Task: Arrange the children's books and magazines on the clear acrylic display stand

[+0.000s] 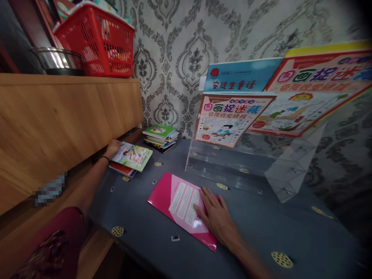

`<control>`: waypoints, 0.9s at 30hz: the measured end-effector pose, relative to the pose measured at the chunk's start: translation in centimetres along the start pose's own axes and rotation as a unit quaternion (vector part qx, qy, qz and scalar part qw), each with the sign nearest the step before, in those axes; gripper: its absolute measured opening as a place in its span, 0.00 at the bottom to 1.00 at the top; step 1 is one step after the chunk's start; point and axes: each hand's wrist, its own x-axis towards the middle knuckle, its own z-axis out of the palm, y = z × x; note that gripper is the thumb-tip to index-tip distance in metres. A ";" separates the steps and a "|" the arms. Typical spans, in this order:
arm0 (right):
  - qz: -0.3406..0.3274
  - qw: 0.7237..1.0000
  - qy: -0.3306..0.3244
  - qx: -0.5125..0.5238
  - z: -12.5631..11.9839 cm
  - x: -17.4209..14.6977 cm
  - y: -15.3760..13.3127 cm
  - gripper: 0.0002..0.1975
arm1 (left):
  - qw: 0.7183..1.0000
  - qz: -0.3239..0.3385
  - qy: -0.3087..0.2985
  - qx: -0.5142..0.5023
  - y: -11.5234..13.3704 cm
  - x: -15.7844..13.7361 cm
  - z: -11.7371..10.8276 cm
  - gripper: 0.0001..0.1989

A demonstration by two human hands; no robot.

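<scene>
My right hand (pixel 213 213) lies spread and flat on the right side of a glossy pink book (pixel 162 193), which rests on the grey tabletop (pixel 136 221). Off to the left, my left hand (pixel 114 148) grips the left edge of a thin picture book (pixel 133 155) with a figure on its green and pale cover. Under that one lie a few more books, an orange-red one (pixel 120 169) among them. The fingertips of my left hand are partly hidden.
A clear acrylic rack (pixel 232 166) at the back right holds a blue book (pixel 241 73) and two red-bordered picture books (pixel 229 120). Another book stack (pixel 159 133) sits by the wall. On the left, a wooden cabinet (pixel 72 128) carries a red basket (pixel 95 38) and a steel bowl (pixel 58 58).
</scene>
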 end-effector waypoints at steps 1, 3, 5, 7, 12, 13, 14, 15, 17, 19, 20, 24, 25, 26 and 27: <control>0.000 1.000 0.001 0.000 0.1 0.0 0.0 0.35 | 1.000 -0.002 -0.002 0.026 0.1 0.1 -0.1 0.18; -0.003 1.000 0.005 0.001 0.2 0.0 0.1 0.35 | 0.998 -0.002 0.001 0.061 0.4 -0.2 -0.3 0.15; -0.005 1.000 0.008 0.002 0.3 -0.1 0.2 0.35 | 0.996 0.035 0.003 0.084 1.2 -1.3 -0.1 0.15; -0.004 1.000 0.010 0.004 0.3 -0.1 0.2 0.36 | 0.991 0.100 -0.013 0.091 2.1 -3.6 1.0 0.17; -0.006 1.000 0.013 0.014 0.3 -0.1 0.2 0.36 | 0.924 0.347 -0.066 0.145 2.9 -11.1 5.1 0.31; -0.006 1.000 0.012 0.015 0.2 -0.1 0.1 0.36 | 0.919 0.353 -0.058 0.165 2.8 -11.9 5.6 0.31; -0.005 1.000 0.010 0.015 0.2 -0.1 0.1 0.36 | 0.918 0.350 -0.050 0.180 2.5 -12.2 5.7 0.29; -0.004 1.000 0.007 0.015 0.1 -0.1 0.0 0.36 | 0.922 0.337 -0.047 0.184 2.3 -12.1 5.5 0.28; 0.000 1.000 -0.001 0.016 -0.1 -0.1 -0.1 0.37 | 0.933 0.319 -0.052 0.161 1.8 -10.8 4.2 0.26; 0.001 1.000 -0.007 0.016 -0.2 -0.1 -0.2 0.37 | 0.939 0.324 -0.053 0.105 1.3 -9.1 2.5 0.25; 0.000 1.000 -0.008 0.017 -0.2 -0.1 -0.2 0.36 | 0.940 0.332 -0.045 0.072 1.2 -8.3 1.7 0.25; 0.004 1.000 -0.006 0.016 -0.3 -0.1 -0.3 0.36 | 0.931 0.362 -0.048 0.010 0.8 -7.5 0.2 0.27; 0.007 1.000 -0.007 0.015 -0.3 -0.1 -0.3 0.36 | 0.929 0.364 -0.059 0.021 0.8 -7.7 0.4 0.27; 0.009 1.000 -0.009 0.013 -0.4 -0.1 -0.3 0.36 | 0.929 0.361 -0.070 0.039 0.7 -8.0 0.8 0.27; 0.008 1.000 -0.010 0.012 -0.4 -0.1 -0.3 0.36 | 0.929 0.356 -0.081 0.063 0.6 -8.3 1.2 0.27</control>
